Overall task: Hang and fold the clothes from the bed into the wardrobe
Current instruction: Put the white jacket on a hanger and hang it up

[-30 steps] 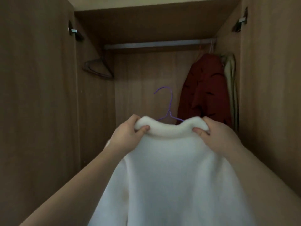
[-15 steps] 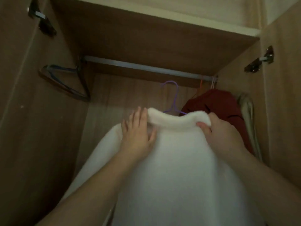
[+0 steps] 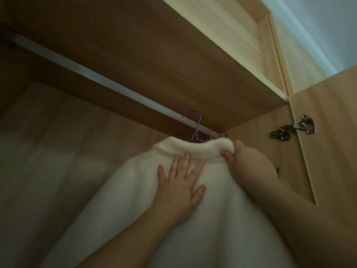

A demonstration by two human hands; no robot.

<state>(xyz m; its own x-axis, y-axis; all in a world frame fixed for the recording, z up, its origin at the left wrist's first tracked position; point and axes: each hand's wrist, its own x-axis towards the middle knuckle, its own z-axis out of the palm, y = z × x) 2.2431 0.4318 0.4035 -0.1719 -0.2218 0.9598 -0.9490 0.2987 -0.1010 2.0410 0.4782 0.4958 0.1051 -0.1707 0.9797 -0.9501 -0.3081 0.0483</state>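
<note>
Silver wardrobe rail (image 3: 96, 78), slanting under wooden top panel (image 3: 154, 45), purple hanger hook (image 3: 193, 113) at its right end

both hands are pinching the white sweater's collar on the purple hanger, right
No: in the head view only the right hand pinches the collar of the white sweater on the purple hanger; the left hand lies flat on the sweater, fingers straight.

Dim wooden wardrobe (image 3: 154, 55), metal hinge (image 3: 292, 130) on its door (image 3: 328, 147), pale ceiling (image 3: 318, 26) above
</note>
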